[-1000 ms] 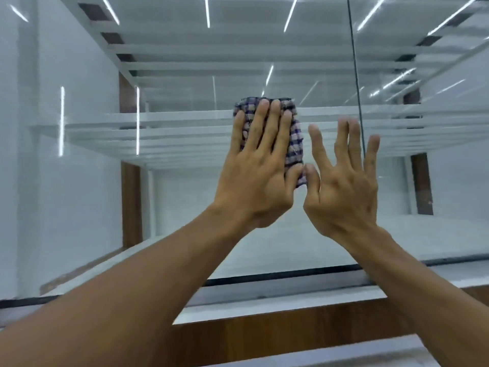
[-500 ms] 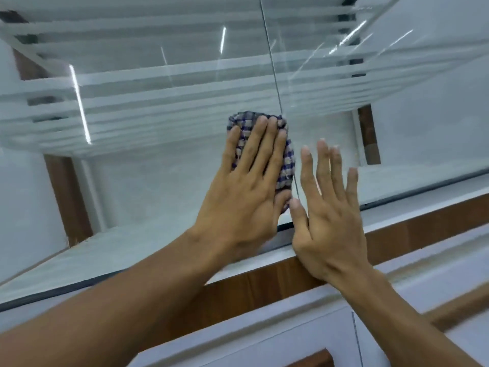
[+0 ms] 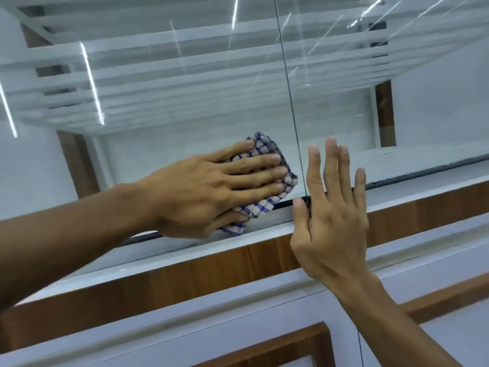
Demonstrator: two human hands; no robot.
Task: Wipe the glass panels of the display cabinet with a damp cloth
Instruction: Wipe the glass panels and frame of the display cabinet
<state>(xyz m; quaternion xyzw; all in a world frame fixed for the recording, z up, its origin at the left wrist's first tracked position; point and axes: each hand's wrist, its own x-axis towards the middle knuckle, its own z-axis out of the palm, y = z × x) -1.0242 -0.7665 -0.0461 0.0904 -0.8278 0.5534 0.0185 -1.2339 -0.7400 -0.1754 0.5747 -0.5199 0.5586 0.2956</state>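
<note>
Low on the glass panel, left hand flat, pressing checked cloth, right hand spread just beside

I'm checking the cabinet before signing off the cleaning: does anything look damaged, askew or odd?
Nothing looks broken or spilled. Thin bright streaks cross the top of the right glass panel; smears or light reflections, I cannot tell. The cloth is bunched under the left hand, its lower corner overhanging the white ledge.

I look at a wooden band running across. White panelled doors sit just below it, and strip-light reflections streak well above it.
</note>
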